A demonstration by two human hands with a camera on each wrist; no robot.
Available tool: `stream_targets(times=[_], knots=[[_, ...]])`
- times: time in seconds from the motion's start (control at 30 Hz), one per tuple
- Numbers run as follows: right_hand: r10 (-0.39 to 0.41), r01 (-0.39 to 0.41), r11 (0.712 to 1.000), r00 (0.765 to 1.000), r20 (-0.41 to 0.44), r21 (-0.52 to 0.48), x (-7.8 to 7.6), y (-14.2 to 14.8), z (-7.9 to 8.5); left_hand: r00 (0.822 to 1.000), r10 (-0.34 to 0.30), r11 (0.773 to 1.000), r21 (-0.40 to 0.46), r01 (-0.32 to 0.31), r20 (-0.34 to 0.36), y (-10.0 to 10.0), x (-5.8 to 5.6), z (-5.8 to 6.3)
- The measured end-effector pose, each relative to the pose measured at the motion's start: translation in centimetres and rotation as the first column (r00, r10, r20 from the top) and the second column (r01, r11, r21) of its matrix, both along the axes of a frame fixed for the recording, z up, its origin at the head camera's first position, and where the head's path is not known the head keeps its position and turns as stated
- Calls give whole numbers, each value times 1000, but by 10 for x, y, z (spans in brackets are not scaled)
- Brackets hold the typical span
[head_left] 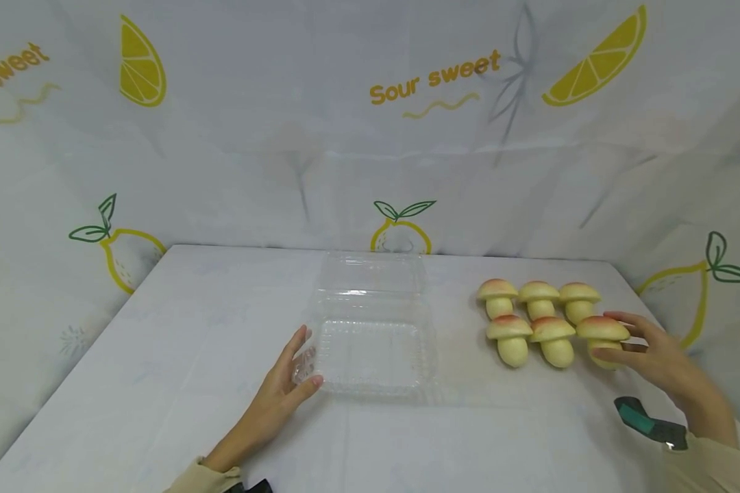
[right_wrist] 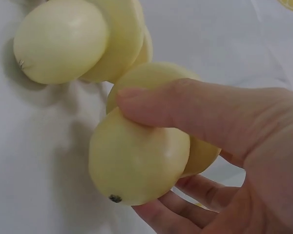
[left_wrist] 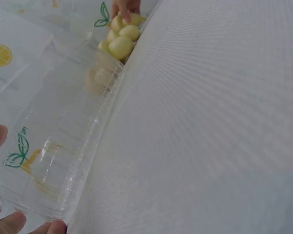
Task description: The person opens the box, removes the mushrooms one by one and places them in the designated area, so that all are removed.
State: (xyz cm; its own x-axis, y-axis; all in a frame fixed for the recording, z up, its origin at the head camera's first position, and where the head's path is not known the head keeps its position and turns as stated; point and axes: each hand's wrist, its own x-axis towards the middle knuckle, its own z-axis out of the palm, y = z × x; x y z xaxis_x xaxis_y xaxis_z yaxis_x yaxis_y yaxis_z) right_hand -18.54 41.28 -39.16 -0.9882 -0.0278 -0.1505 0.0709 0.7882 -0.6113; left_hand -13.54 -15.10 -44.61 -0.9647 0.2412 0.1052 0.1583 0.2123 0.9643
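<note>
A clear plastic clamshell box [head_left: 373,390] lies on the table with its lid [head_left: 373,274] folded back. My left hand [head_left: 280,387] holds the box's left end, thumb at the near corner and fingers along the side. In the left wrist view, several fingertips [left_wrist: 12,222] meet the box's edge. On the right, my right hand [head_left: 660,352] grips a cream-yellow mushroom [head_left: 603,329] with a reddish cap, the nearest right one of a group. In the right wrist view, my thumb presses across the mushroom [right_wrist: 136,161], fingers behind it.
Several similar mushrooms stand close together in two rows, among them a back-row mushroom [head_left: 497,294] and a front-row mushroom [head_left: 551,339]. The white-covered table [head_left: 456,445] meets a lemon-printed cloth backdrop [head_left: 253,137] at the back and sides.
</note>
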Motion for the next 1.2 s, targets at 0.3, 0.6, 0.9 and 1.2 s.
stream_targets(times=[0.3, 0.6, 0.9, 1.2], knots=[[4, -4, 1000, 1000, 10, -2, -2, -2, -5, 1000, 0, 1000, 2, 0, 3, 0, -1, -1], [-5, 7, 999, 999, 41, -35, -3, -3, -8, 1000, -2, 1000, 9, 2, 9, 0, 1, 2], [1, 0, 1000, 999, 36, -25, -3, -2, -8, 1000, 4, 1000, -1, -4, 7, 0, 0, 2], [-19, 21, 998, 999, 38, -51, -1, -6, -1, 1000, 7, 1000, 2, -7, -2, 0, 0, 1]])
